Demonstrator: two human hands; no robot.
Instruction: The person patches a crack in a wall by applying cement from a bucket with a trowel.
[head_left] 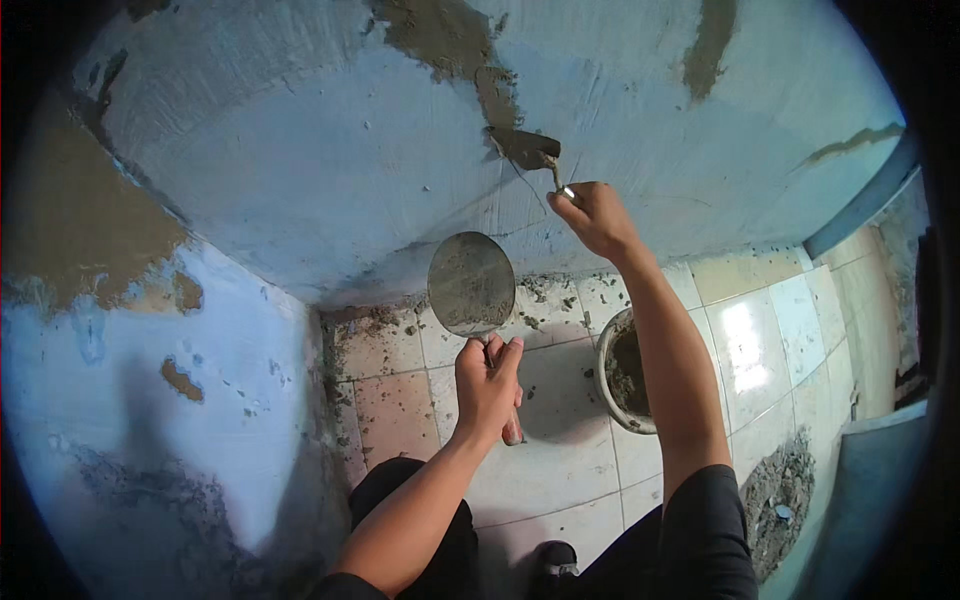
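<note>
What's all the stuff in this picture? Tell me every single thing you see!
Walls: two, bluish, ahead and at left
Mud patches: several, grey-brown, on the walls
Floor tiles: many, mostly whitish, below
Crumbs: many, dark, scattered on the tiles
Trowel: one, dark-bladed, by the wall ahead
Round plate: one, grey, with a handle, in the middle
Tub: one, whitish, on the floor, right of the plate
Rubble pile: one, grey, lower right
Shoe: one, dark, bottom middle
Sleeves: two, black, near the bottom
Right hand: one, bare, holding the trowel
Left hand: one, bare, holding the plate's handle
</note>
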